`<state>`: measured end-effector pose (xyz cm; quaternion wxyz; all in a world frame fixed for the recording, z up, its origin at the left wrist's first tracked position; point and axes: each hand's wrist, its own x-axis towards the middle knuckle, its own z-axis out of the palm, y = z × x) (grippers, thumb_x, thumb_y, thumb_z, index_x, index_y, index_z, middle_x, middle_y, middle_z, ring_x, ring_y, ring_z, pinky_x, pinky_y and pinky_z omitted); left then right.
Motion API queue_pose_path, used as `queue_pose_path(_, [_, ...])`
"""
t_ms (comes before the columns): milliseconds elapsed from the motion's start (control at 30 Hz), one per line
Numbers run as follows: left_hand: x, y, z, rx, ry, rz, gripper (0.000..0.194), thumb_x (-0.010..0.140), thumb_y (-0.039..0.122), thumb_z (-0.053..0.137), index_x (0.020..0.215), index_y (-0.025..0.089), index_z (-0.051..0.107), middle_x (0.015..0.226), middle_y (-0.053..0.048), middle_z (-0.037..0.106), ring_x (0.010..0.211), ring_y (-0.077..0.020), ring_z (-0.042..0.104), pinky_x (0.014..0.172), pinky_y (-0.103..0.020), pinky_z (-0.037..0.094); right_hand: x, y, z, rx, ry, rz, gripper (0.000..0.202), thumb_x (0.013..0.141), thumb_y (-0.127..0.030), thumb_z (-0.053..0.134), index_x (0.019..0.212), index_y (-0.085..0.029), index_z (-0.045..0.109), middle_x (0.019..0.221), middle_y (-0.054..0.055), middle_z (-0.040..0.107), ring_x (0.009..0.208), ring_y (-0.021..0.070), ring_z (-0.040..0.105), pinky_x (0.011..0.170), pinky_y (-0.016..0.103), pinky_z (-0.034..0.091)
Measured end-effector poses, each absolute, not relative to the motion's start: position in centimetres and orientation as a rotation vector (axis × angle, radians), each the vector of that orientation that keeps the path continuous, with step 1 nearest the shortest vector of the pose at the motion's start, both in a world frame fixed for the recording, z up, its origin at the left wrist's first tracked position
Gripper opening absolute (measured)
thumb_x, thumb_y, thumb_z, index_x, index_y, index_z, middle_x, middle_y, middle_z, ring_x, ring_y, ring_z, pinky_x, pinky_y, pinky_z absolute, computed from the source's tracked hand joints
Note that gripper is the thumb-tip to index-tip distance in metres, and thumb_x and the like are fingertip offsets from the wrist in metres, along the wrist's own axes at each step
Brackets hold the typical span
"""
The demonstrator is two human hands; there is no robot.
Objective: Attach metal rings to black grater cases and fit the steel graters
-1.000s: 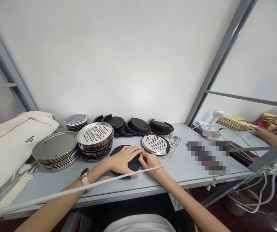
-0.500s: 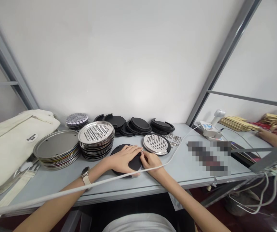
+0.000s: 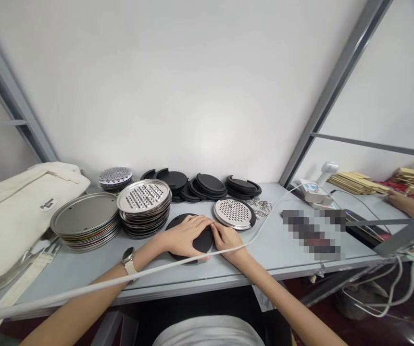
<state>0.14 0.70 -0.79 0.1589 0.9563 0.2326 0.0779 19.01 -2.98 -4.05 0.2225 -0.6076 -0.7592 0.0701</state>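
A round black disc [image 3: 204, 240] lies on the grey table in front of me. Across its top rests my left hand [image 3: 183, 235], fingers reaching to the far right edge and thumb toward the near edge, holding it. My right hand [image 3: 228, 241] is closed in a pinch at the disc's right edge, fingertips against the left ones; whatever is pinched is hidden. Just beyond the right hand sits a round metal grater plate [image 3: 232, 213] in a black rim. Small shiny metal pieces [image 3: 262, 206] lie in a heap beside it.
Metal grater plates [image 3: 145, 197] and flat metal discs [image 3: 84, 216] stand stacked at left, near a cream bag [image 3: 22, 211]. Black holders [image 3: 209, 185] line the wall. A white cable [image 3: 120, 282] crosses in front of my arms. At right, another person's hand [image 3: 403, 203] works near wooden pieces [image 3: 354, 183].
My right fingertips have pressed in closer against the left fingers at the disc's edge, covering a small shiny spot seen there before. Otherwise the hands and disc keep their places.
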Motion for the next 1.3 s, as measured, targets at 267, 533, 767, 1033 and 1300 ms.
queue_pose_path(267, [0.24,0.62,-0.69,2.736,0.657,0.257,0.096,0.073,0.066,0.060,0.146,0.015,0.024,0.148,-0.016,0.032,0.137,-0.0358,0.026,0.114,-0.049,0.016,18.91,-3.07,-3.96,-1.682,-2.077,0.214,0.037,0.099,-0.027,0.030,0.103,-0.016,0.065,0.092,0.010,0.073,0.080,0.0206,0.069,0.067,0.025,0.040])
queue_pose_path(533, [0.17,0.56,-0.59,2.734,0.659,0.241,0.097,0.074,0.066,0.059,0.146,0.012,0.024,0.149,-0.017,0.031,0.139,-0.0360,0.023,0.114,-0.048,0.015,19.01,-3.03,-4.27,-1.627,-2.053,0.210,0.034,0.098,-0.027,0.033,0.098,-0.016,0.065,0.087,0.009,0.072,0.077,0.0187,0.068,0.067,0.024,0.041])
queue_pose_path(767, [0.16,0.66,-0.70,2.747,0.652,0.246,0.095,0.075,0.066,0.058,0.146,0.014,0.024,0.150,-0.017,0.028,0.139,-0.0350,0.024,0.114,-0.048,0.015,19.00,-3.13,-4.16,-1.609,-2.043,0.232,0.032,0.097,-0.026,0.035,0.099,-0.016,0.065,0.086,0.008,0.072,0.074,0.0179,0.067,0.067,0.024,0.041])
queue_pose_path(1033, [0.11,0.76,-0.82,2.731,0.647,0.241,0.096,0.074,0.068,0.058,0.147,0.015,0.024,0.151,-0.017,0.028,0.140,-0.0349,0.022,0.114,-0.048,0.014,18.94,-3.15,-4.08,-1.617,-2.043,0.250,0.032,0.096,-0.027,0.035,0.100,-0.015,0.065,0.086,0.009,0.072,0.073,0.0183,0.067,0.065,0.024,0.040])
queue_pose_path(1300, [0.10,0.80,-0.94,2.715,0.655,0.250,0.097,0.073,0.068,0.058,0.147,0.017,0.023,0.151,-0.016,0.029,0.140,-0.0352,0.022,0.114,-0.048,0.015,18.94,-3.20,-3.95,-1.612,-2.052,0.243,0.032,0.096,-0.026,0.035,0.101,-0.016,0.065,0.086,0.008,0.072,0.074,0.0179,0.067,0.066,0.024,0.040])
